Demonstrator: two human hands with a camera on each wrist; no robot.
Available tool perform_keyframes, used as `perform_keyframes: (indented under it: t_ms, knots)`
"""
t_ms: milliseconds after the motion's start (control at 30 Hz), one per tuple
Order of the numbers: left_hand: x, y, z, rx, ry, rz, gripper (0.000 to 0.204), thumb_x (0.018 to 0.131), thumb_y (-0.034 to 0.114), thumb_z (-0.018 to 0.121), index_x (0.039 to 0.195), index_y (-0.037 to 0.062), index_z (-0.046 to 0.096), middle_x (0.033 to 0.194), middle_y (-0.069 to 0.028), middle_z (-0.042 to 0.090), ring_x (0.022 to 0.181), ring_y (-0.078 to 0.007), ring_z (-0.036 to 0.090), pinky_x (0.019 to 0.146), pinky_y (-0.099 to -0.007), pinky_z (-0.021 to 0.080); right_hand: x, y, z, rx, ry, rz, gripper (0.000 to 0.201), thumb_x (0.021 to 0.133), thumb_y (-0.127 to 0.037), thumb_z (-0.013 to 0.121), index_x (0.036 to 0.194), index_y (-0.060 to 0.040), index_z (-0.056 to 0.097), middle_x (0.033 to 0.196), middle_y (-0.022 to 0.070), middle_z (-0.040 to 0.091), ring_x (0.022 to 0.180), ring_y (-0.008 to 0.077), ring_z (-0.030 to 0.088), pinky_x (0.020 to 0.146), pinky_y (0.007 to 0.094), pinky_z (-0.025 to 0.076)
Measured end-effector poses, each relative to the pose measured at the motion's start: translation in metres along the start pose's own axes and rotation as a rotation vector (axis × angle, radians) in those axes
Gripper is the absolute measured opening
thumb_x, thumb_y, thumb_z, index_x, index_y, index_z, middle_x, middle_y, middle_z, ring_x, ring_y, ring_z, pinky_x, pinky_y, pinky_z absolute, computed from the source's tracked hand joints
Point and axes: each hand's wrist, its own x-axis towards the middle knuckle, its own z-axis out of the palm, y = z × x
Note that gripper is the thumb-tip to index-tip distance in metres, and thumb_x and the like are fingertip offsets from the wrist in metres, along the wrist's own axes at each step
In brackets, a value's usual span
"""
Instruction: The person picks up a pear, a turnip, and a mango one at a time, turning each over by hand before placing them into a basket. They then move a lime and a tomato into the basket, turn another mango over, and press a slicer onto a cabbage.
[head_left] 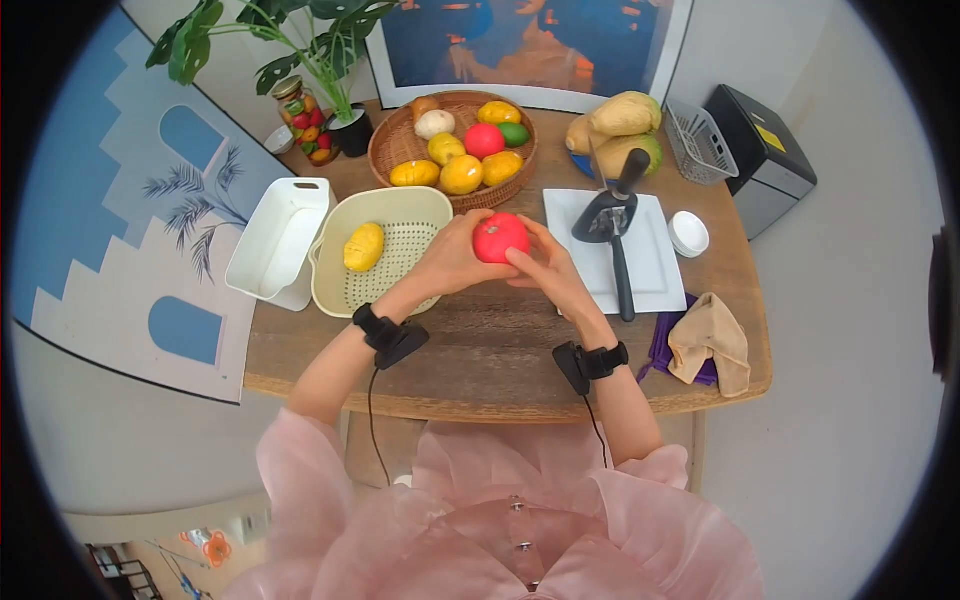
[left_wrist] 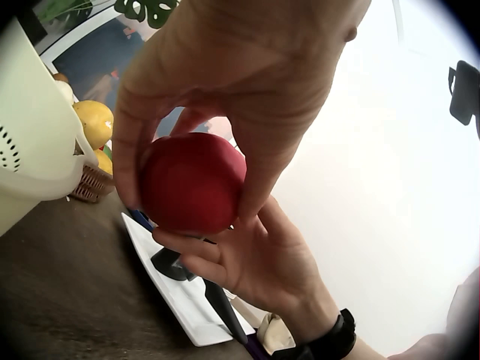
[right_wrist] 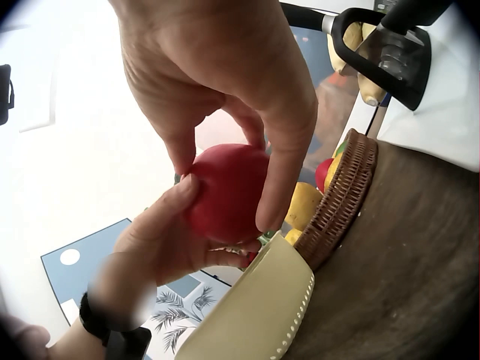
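Above the near side of the table, both hands hold a round red fruit (head_left: 498, 238), smooth and like a tomato. My left hand (head_left: 462, 258) grips it from the left, fingers and thumb curled round its sides in the left wrist view. From the right, my right hand (head_left: 552, 275) holds the same fruit between thumb and fingers. Left of the hands, a cream perforated basket (head_left: 330, 275) contains one lumpy yellow fruit (head_left: 364, 247). To the right, black-handled kitchen tools (head_left: 620, 262) lie on a square white tray (head_left: 655, 275).
A wicker basket (head_left: 383, 160) of mixed fruit stands behind the hands. At left is a white bin (head_left: 282, 240). On the right are a small white bowl (head_left: 688, 234), a beige cloth (head_left: 712, 345) and large yellowish fruits (head_left: 625, 114). A potted plant (head_left: 350, 130) stands at the back left.
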Motion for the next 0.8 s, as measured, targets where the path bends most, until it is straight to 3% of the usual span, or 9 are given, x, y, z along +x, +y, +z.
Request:
perform_keyframes:
  t_ms: [67,100,200,267,400,500,600,667,800]
  knots:
    - [0.001,0.0,0.002,0.082,-0.027,0.058,0.084,0.062,0.038,0.08,0.127,0.0006,0.043,0.119,-0.0184,0.051,0.107,-0.0282,0.054,0.089,-0.0344,0.045,0.005,0.008,0.001,-0.407,0.062,-0.216,0.07,0.084,-0.034,0.064,0.138,-0.0033,0.031,0.129,0.0165,0.043,0.11,0.0221,0.052,0.078,0.0322,0.055]
    - [0.001,-0.002,0.001,0.082,-0.019,0.048,0.084,0.062,0.038,0.08,0.127,0.0006,0.043,0.119,-0.0184,0.051,0.107,-0.0282,0.054,0.089,-0.0344,0.045,0.006,0.011,0.001,-0.406,0.05,-0.215,0.07,0.084,-0.034,0.064,0.138,-0.0033,0.031,0.129,0.0165,0.043,0.11,0.0221,0.052,0.078,0.0322,0.055]
    - [0.005,-0.008,-0.002,-0.031,-0.016,0.096,0.082,0.065,0.035,0.08,0.129,0.0019,0.041,0.121,-0.0163,0.051,0.11,-0.0251,0.052,0.091,-0.0329,0.044,0.003,0.001,0.002,-0.162,0.039,-0.184,0.067,0.084,-0.033,0.064,0.136,-0.0031,0.033,0.129,0.0158,0.044,0.113,0.0224,0.05,0.078,0.0315,0.055]
    - [0.009,-0.009,-0.007,-0.449,-0.164,-0.009,0.078,0.068,0.032,0.079,0.13,0.0027,0.042,0.123,-0.0146,0.051,0.111,-0.0223,0.052,0.092,-0.0323,0.044,0.001,-0.005,-0.002,0.058,0.008,-0.048,0.065,0.085,-0.032,0.063,0.136,-0.0035,0.034,0.129,0.0157,0.044,0.112,0.0234,0.052,0.077,0.0308,0.055]
    - [0.021,-0.016,-0.009,-0.507,-0.182,-0.03,0.075,0.07,0.03,0.078,0.131,0.0028,0.042,0.124,-0.0133,0.05,0.11,-0.0207,0.052,0.092,-0.032,0.043,0.0,-0.008,-0.001,0.093,0.058,-0.027,0.062,0.087,-0.03,0.061,0.136,-0.0037,0.034,0.126,0.0159,0.047,0.105,0.0234,0.057,0.075,0.0303,0.055]
    - [0.047,-0.027,-0.016,-0.364,-0.089,0.026,0.076,0.07,0.03,0.079,0.13,0.0023,0.042,0.123,-0.0129,0.05,0.11,-0.0208,0.052,0.09,-0.0308,0.046,0.0,-0.002,-0.008,0.008,0.145,-0.014,0.056,0.089,-0.028,0.059,0.134,-0.0039,0.037,0.123,0.0165,0.05,0.095,0.0224,0.062,0.073,0.0298,0.055]
    - [0.08,-0.028,-0.03,-0.548,0.098,-0.121,0.083,0.065,0.034,0.08,0.131,0.0013,0.04,0.119,-0.0142,0.053,0.106,-0.0201,0.055,0.083,-0.0285,0.049,-0.004,0.0,-0.014,-0.088,0.155,-0.009,0.05,0.089,-0.026,0.058,0.131,-0.0039,0.041,0.119,0.0168,0.053,0.091,0.0219,0.064,0.073,0.0291,0.055]
    - [0.107,-0.04,-0.037,-0.557,0.342,-0.104,0.083,0.065,0.033,0.08,0.13,0.0008,0.04,0.118,-0.0149,0.053,0.106,-0.0211,0.055,0.084,-0.0297,0.049,-0.005,-0.002,-0.015,-0.117,0.128,-0.002,0.045,0.089,-0.025,0.058,0.127,-0.0038,0.046,0.116,0.0165,0.055,0.091,0.0213,0.064,0.073,0.0286,0.054]
    - [0.141,-0.059,-0.042,-0.706,0.385,-0.107,0.082,0.066,0.034,0.079,0.129,0.0005,0.04,0.118,-0.0154,0.053,0.107,-0.0219,0.054,0.089,-0.0316,0.046,-0.008,-0.009,-0.017,-0.141,0.107,0.003,0.043,0.089,-0.026,0.058,0.125,-0.0038,0.048,0.113,0.0155,0.057,0.09,0.0201,0.064,0.073,0.0276,0.054]
